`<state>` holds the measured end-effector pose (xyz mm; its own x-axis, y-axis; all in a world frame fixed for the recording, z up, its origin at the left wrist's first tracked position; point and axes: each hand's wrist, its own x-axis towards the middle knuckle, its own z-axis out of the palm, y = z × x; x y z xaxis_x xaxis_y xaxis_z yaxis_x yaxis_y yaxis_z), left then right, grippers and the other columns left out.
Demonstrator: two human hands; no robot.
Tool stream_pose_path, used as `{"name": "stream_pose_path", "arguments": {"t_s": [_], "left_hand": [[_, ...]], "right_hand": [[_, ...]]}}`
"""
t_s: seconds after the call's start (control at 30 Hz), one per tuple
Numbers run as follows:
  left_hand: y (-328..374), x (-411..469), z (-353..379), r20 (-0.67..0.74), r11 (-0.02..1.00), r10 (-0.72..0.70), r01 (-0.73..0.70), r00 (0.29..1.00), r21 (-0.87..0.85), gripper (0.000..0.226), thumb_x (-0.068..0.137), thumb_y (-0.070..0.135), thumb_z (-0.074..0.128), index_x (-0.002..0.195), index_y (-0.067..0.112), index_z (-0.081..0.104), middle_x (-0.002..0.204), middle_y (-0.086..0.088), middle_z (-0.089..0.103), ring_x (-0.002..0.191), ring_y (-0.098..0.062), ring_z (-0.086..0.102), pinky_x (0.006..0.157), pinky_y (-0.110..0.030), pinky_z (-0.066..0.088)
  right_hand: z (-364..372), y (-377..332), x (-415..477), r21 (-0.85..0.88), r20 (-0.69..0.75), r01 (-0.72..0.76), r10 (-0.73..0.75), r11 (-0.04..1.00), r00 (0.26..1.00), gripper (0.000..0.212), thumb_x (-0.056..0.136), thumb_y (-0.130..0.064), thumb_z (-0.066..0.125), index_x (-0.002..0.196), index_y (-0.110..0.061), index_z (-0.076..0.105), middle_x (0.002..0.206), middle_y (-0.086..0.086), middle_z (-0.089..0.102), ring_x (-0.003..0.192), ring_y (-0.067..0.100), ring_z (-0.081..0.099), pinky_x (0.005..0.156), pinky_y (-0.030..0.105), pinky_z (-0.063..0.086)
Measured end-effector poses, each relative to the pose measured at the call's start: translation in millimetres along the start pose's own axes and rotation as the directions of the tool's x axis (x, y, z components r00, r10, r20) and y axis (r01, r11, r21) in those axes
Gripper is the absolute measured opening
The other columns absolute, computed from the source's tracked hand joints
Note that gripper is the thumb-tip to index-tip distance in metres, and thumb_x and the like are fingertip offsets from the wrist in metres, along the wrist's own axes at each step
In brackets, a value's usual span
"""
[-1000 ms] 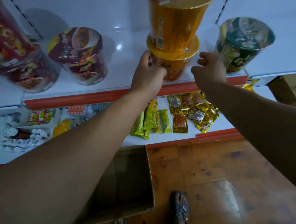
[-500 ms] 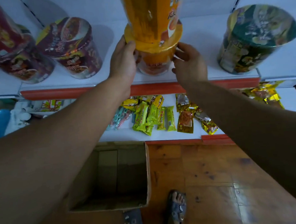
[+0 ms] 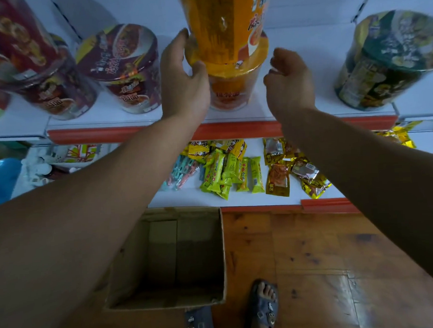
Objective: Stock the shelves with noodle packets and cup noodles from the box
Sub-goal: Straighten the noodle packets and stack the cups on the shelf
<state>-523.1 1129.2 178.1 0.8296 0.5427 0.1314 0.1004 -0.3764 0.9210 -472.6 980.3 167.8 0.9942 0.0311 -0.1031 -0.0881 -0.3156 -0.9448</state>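
Observation:
Two orange cup noodles stand stacked on the white shelf (image 3: 295, 109): the lower orange cup (image 3: 234, 90) carries the upper orange cup (image 3: 225, 25). My left hand (image 3: 183, 82) touches the left rim of the lower cup's lid, thumb and fingers curved round it. My right hand (image 3: 289, 82) hovers just right of the stack with loosely curled fingers, holding nothing. The cardboard box (image 3: 170, 256) lies on the floor below, and I see nothing inside it.
Purple-red cup noodles (image 3: 127, 68) and more red cups (image 3: 30, 70) stand to the left, a green cup noodle (image 3: 390, 59) to the right. Snack packets (image 3: 236, 173) lie on the lower shelf. My sandalled feet (image 3: 263, 309) stand on the wooden floor by the box.
The view has shifted so the orange stack sits central. My right hand has come off the cup and moved slightly right. My left hand stays on the lid's rim.

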Motion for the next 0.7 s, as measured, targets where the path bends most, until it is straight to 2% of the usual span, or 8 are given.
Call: {"name": "stream_pose_path", "arguments": {"t_s": [0.07, 0.13, 0.23, 0.27, 0.43, 0.53, 0.63, 0.7], "left_hand": [[5.4, -2.8, 0.2, 0.000, 0.999, 0.043, -0.043, 0.999, 0.008, 0.046, 0.094, 0.024, 0.043, 0.139, 0.023, 0.051, 0.140, 0.001, 0.053, 0.131, -0.015, 0.047, 0.109, -0.043, 0.042], [13.2, -6.0, -0.5, 0.020, 0.999, 0.047, -0.047, 0.999, 0.009, 0.050, 0.091, 0.020, 0.043, 0.142, 0.023, 0.048, 0.137, 0.004, 0.057, 0.126, -0.014, 0.051, 0.106, -0.042, 0.044], [18.9, -6.3, -2.7, 0.067, 0.999, 0.035, -0.035, 0.997, 0.000, 0.056, 0.094, 0.016, 0.044, 0.149, 0.021, 0.037, 0.141, 0.005, 0.055, 0.127, -0.015, 0.052, 0.104, -0.043, 0.045], [20.5, -5.6, -4.1, 0.081, 1.000, 0.023, -0.024, 0.996, 0.017, 0.057, 0.094, 0.018, 0.044, 0.150, 0.020, 0.037, 0.140, 0.003, 0.056, 0.126, -0.018, 0.053, 0.103, -0.044, 0.046], [28.6, 10.5, -10.9, 0.140, 0.997, -0.060, 0.052, 0.988, 0.058, 0.071, 0.079, 0.019, 0.045, 0.149, 0.013, 0.032, 0.140, -0.008, 0.055, 0.126, -0.029, 0.051, 0.104, -0.053, 0.042], [30.4, 17.8, -14.3, 0.132, 0.993, -0.108, 0.102, 0.985, 0.057, 0.072, 0.085, 0.016, 0.047, 0.154, 0.018, 0.026, 0.150, -0.002, 0.046, 0.136, -0.025, 0.043, 0.111, -0.049, 0.039], [26.0, 11.3, -14.9, 0.057, 0.991, -0.126, 0.128, 0.990, -0.024, 0.068, 0.092, 0.010, 0.050, 0.154, 0.020, 0.024, 0.147, 0.003, 0.045, 0.132, -0.015, 0.043, 0.105, -0.035, 0.043], [20.3, 6.8, -15.8, 0.065, 0.991, -0.121, 0.124, 0.990, -0.040, 0.072, 0.086, 0.006, 0.050, 0.153, 0.020, 0.027, 0.144, 0.005, 0.050, 0.131, -0.016, 0.046, 0.105, -0.043, 0.046]], "right_hand": [[-0.6, -10.9, 0.9, 0.018, 0.007, 0.064, -0.064, 0.998, 0.998, 0.060, 0.091, -0.003, 0.044, 0.148, -0.020, 0.041, 0.147, -0.005, 0.049, 0.132, 0.009, 0.047, 0.109, 0.026, 0.040], [0.6, -22.2, 2.1, 0.014, 0.035, 0.123, -0.123, 0.992, 0.992, 0.051, 0.096, -0.009, 0.047, 0.145, -0.023, 0.045, 0.143, -0.012, 0.053, 0.131, 0.007, 0.047, 0.107, 0.025, 0.041], [4.8, -29.2, -1.7, -0.024, 0.042, 0.216, -0.215, 0.976, 0.976, 0.041, 0.092, -0.008, 0.048, 0.124, -0.030, 0.063, 0.095, -0.038, 0.066, 0.099, -0.012, 0.057, 0.085, 0.014, 0.047], [5.3, -28.8, -4.6, -0.013, 0.039, 0.215, -0.214, 0.977, 0.976, 0.043, 0.090, -0.006, 0.048, 0.122, -0.031, 0.064, 0.091, -0.039, 0.065, 0.095, -0.014, 0.056, 0.080, 0.010, 0.045], [5.7, -15.2, -22.8, 0.002, 0.050, 0.200, -0.200, 0.980, 0.978, 0.068, 0.080, 0.003, 0.039, 0.140, -0.025, 0.055, 0.140, -0.009, 0.057, 0.127, 0.005, 0.050, 0.077, -0.007, 0.032], [5.2, -15.0, -23.6, 0.000, -0.004, 0.201, -0.201, 0.980, 0.980, 0.067, 0.081, 0.003, 0.039, 0.141, -0.024, 0.052, 0.139, -0.009, 0.057, 0.128, 0.006, 0.049, 0.085, -0.001, 0.034], [4.7, -27.3, -12.3, 0.035, 0.001, 0.141, -0.142, 0.989, 0.990, 0.051, 0.099, -0.008, 0.040, 0.148, -0.023, 0.040, 0.144, -0.010, 0.051, 0.133, 0.006, 0.044, 0.098, 0.009, 0.036], [6.4, -33.2, -5.7, 0.006, 0.075, 0.183, -0.183, 0.983, 0.980, 0.050, 0.099, -0.007, 0.039, 0.145, -0.026, 0.046, 0.130, -0.015, 0.058, 0.120, 0.004, 0.051, 0.089, 0.007, 0.040]]}}
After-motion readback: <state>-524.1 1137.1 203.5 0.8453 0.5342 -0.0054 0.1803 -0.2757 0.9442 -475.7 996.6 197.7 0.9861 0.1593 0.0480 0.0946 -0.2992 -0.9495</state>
